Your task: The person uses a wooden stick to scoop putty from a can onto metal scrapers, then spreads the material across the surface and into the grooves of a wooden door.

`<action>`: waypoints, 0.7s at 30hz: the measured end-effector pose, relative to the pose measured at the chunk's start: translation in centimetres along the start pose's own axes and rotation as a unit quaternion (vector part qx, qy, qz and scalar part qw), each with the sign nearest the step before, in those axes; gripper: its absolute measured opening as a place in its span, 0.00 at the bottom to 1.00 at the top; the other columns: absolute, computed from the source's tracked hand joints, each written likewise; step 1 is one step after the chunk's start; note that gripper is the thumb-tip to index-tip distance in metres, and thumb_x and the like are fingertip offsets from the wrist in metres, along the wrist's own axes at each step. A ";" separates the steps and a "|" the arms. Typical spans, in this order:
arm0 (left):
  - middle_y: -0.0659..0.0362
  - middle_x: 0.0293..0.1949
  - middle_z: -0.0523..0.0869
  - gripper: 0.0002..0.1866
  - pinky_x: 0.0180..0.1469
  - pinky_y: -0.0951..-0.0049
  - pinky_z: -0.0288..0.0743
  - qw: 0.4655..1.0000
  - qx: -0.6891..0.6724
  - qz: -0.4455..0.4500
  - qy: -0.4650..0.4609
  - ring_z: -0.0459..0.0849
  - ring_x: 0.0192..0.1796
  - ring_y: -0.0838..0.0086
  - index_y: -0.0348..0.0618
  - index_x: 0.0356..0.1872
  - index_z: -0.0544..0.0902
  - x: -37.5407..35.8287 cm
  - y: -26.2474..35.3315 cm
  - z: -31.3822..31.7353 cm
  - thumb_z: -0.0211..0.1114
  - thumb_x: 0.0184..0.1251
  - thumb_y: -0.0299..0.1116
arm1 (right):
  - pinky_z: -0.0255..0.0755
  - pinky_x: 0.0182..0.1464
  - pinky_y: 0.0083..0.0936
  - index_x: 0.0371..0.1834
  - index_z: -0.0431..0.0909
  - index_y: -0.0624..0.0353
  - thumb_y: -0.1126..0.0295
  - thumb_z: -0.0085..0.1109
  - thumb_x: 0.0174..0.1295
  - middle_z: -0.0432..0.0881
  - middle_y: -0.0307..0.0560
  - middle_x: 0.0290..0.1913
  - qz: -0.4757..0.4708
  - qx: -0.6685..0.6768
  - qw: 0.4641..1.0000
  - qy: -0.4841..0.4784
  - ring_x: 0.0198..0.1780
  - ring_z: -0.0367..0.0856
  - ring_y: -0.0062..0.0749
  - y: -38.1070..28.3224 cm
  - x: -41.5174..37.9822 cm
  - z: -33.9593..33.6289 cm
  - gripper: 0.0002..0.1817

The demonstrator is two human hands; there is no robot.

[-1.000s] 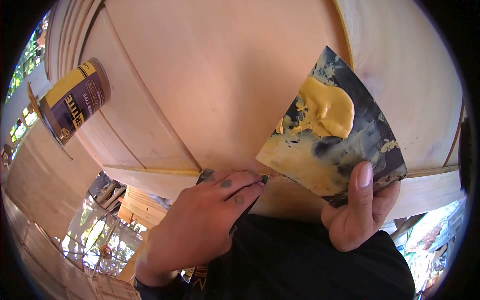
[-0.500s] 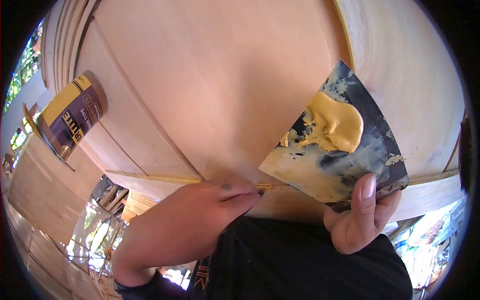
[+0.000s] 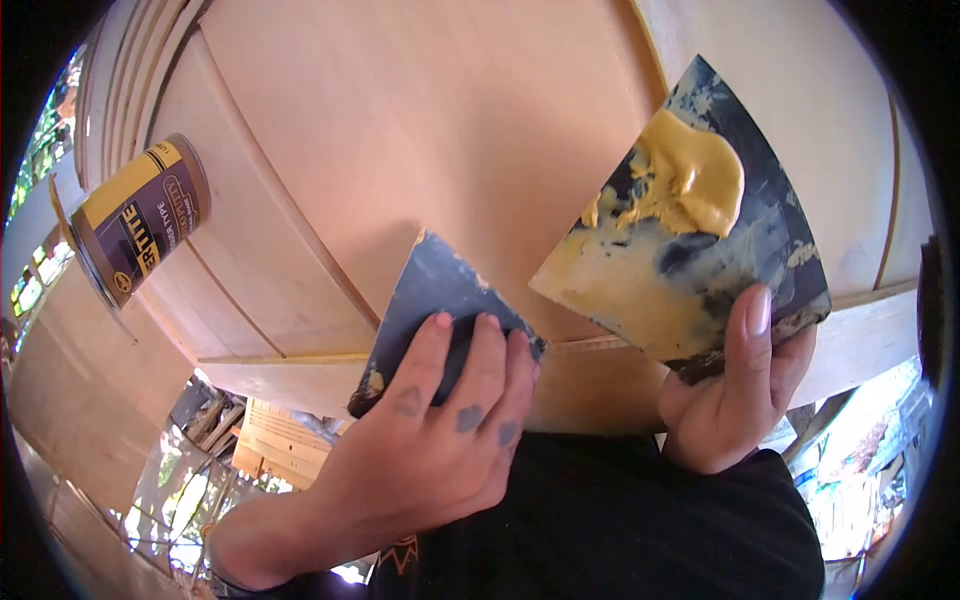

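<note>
My left hand (image 3: 440, 430) is closed around a dark flat putty spreader (image 3: 435, 285), its fingers lying over the blade. The thumb is hidden beneath. Dried filler marks the spreader's edges. In my right hand (image 3: 735, 390) is a dark, wedge-shaped putty board (image 3: 700, 280), gripped at its lower corner with the thumb on top. A thick lump of yellow putty (image 3: 695, 175) sits on its upper part, with pale smears below. The two tools are apart, both over a pale wooden panel (image 3: 400, 130).
A purple and yellow putty can (image 3: 150, 220) stands tilted in view at the left. Thin grooves or strips run across the panel, and a wooden rail (image 3: 590, 385) lies along its near edge. Wood scraps (image 3: 285, 440) show below left.
My left hand has lifted and turned, bringing the spreader into sight. My right hand has moved up slightly with the putty board.
</note>
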State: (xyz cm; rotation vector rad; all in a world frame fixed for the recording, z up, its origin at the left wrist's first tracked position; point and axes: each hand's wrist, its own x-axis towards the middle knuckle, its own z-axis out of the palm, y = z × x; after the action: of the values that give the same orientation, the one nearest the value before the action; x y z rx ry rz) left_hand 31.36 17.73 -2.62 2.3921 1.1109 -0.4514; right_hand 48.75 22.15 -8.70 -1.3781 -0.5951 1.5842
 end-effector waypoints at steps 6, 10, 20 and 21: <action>0.50 0.47 0.80 0.16 0.57 0.50 0.67 0.992 0.016 0.032 -0.123 0.76 0.52 0.59 0.32 0.41 0.82 0.3 -1.0 -1.6 0.57 0.55 0.32 | 0.69 0.53 0.27 0.54 0.67 0.66 0.68 0.55 0.64 0.77 0.50 0.49 -0.018 0.015 1.000 -0.009 0.49 0.76 0.30 0.0 0.2 -0.3 0.19; 0.51 0.44 0.81 0.16 0.59 0.49 0.66 0.987 0.009 0.030 -0.155 0.74 0.52 0.56 0.35 0.35 0.85 -2.1 -2.2 -0.8 0.57 0.51 0.36 | 0.73 0.51 0.29 0.54 0.66 0.66 0.70 0.50 0.66 0.78 0.51 0.49 -0.021 -0.005 1.000 0.012 0.49 0.79 0.33 0.8 0.3 -0.4 0.16; 0.52 0.44 0.80 0.15 0.62 0.50 0.63 0.982 -0.026 -0.129 -0.133 0.74 0.55 0.59 0.39 0.40 0.82 -7.5 -4.0 -0.6 0.59 0.50 0.32 | 0.73 0.52 0.32 0.56 0.66 0.65 0.71 0.52 0.64 0.77 0.50 0.50 -0.050 0.004 0.998 0.045 0.49 0.79 0.36 1.5 0.1 0.1 0.18; 0.54 0.42 0.82 0.15 0.59 0.54 0.67 0.982 -0.057 -0.164 -0.079 0.76 0.53 0.57 0.41 0.43 0.81 -7.6 -4.5 -2.0 0.60 0.52 0.28 | 0.73 0.53 0.32 0.56 0.66 0.65 0.71 0.52 0.64 0.77 0.50 0.49 -0.034 0.005 0.999 0.027 0.49 0.79 0.36 1.5 0.1 0.1 0.18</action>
State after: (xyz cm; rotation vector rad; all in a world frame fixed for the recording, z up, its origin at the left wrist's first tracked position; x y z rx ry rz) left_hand 23.36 16.60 1.43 2.0414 1.4205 -0.6563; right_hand 48.20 21.52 -9.99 -1.3744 -0.5939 1.4901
